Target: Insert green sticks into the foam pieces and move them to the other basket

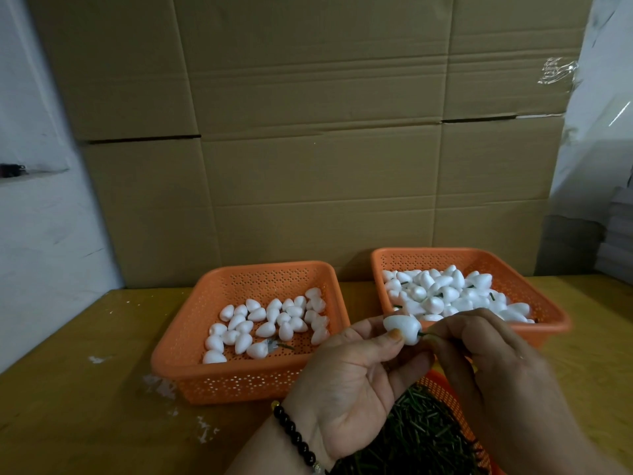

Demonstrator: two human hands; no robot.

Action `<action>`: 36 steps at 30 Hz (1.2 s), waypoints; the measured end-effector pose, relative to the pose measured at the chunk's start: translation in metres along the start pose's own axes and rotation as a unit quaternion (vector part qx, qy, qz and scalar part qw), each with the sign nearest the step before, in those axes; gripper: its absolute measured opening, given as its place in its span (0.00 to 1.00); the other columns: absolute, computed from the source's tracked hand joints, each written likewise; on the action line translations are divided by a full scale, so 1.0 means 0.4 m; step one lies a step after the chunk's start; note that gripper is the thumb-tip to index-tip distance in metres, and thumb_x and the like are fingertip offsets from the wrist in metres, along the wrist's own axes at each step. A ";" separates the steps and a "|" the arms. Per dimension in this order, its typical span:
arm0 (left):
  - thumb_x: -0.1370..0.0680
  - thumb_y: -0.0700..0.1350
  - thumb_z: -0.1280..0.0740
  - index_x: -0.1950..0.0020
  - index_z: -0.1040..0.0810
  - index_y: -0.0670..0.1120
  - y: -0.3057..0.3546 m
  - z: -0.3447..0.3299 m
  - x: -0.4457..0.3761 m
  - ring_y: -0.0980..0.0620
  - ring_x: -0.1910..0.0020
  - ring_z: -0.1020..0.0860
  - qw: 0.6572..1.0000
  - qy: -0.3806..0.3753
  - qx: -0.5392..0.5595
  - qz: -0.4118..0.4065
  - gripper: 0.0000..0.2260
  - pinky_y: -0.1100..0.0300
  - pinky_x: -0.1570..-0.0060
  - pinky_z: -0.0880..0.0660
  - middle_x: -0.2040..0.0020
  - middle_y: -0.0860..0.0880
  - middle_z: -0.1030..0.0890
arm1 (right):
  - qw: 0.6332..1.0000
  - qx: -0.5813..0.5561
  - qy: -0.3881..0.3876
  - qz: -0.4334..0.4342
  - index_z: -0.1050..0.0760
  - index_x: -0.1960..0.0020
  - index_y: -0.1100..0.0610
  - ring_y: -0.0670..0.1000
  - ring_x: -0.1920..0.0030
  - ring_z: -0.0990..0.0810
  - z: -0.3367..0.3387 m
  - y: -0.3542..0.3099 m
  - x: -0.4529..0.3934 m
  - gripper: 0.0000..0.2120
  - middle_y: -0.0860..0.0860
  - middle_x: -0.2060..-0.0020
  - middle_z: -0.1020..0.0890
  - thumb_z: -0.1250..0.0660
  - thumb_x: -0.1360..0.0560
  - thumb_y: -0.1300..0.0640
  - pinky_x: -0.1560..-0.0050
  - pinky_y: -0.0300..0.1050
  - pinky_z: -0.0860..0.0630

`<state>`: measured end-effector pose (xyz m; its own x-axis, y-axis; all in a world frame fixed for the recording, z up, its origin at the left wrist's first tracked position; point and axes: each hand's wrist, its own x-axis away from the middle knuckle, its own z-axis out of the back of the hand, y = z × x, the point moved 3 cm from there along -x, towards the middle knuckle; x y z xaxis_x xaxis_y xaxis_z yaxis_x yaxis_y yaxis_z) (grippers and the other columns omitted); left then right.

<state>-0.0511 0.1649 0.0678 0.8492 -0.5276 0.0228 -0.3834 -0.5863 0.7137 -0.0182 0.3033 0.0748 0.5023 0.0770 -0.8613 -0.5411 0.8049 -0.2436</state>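
Tabletop [85,389] strip beside left basket [185,371]

White foam piece [401,330] with green stick [425,334] in its end, sparse left basket [178,351], fuller right basket [555,320]

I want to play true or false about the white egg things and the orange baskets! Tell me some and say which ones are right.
1. The left hand holds a white foam piece. True.
2. The right hand pinches a green stick at the foam piece's end. True.
3. The left basket holds more foam pieces than the right basket. False: the right basket is piled fuller.
4. The loose green sticks lie in a blue bowl. False: they lie in an orange basket near the person.
5. A dark bead bracelet is on the left wrist. True.
6. A brick wall stands behind the baskets. False: cardboard boxes stand there.
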 end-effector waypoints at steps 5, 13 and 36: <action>0.31 0.32 0.35 0.45 0.23 0.35 -0.001 0.001 -0.001 0.47 0.56 0.16 1.000 0.001 0.008 0.002 0.15 0.56 0.60 0.19 0.52 0.38 0.17 | 1.000 0.001 0.001 -0.011 0.22 0.57 0.57 0.44 0.62 0.25 -0.001 -0.001 0.001 0.11 0.46 0.61 0.22 0.39 0.25 0.51 0.64 0.37 0.28; 0.31 0.32 0.35 0.50 0.19 0.36 0.007 0.001 0.000 0.46 0.56 0.16 1.000 -0.002 0.029 -0.005 0.11 0.54 0.59 0.19 0.50 0.37 0.17 | 0.998 -0.037 -0.037 -0.034 0.21 0.50 0.56 0.36 0.50 0.24 0.005 -0.004 -0.009 0.14 0.41 0.57 0.23 0.34 0.30 0.49 0.52 0.22 0.29; 0.30 0.42 0.32 0.58 0.16 0.36 0.016 0.034 -0.007 0.46 0.63 0.18 0.993 0.022 0.105 0.044 0.10 0.52 0.59 0.19 0.60 0.41 0.20 | 0.998 -0.042 -0.028 -0.039 0.21 0.48 0.55 0.34 0.51 0.22 0.012 -0.010 -0.011 0.11 0.43 0.56 0.21 0.28 0.27 0.50 0.54 0.24 0.27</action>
<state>-0.0608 0.1543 0.0627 0.8223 -0.5577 0.1130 -0.5204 -0.6566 0.5460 -0.0147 0.3026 0.0816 0.5799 0.0505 -0.8131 -0.5522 0.7583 -0.3467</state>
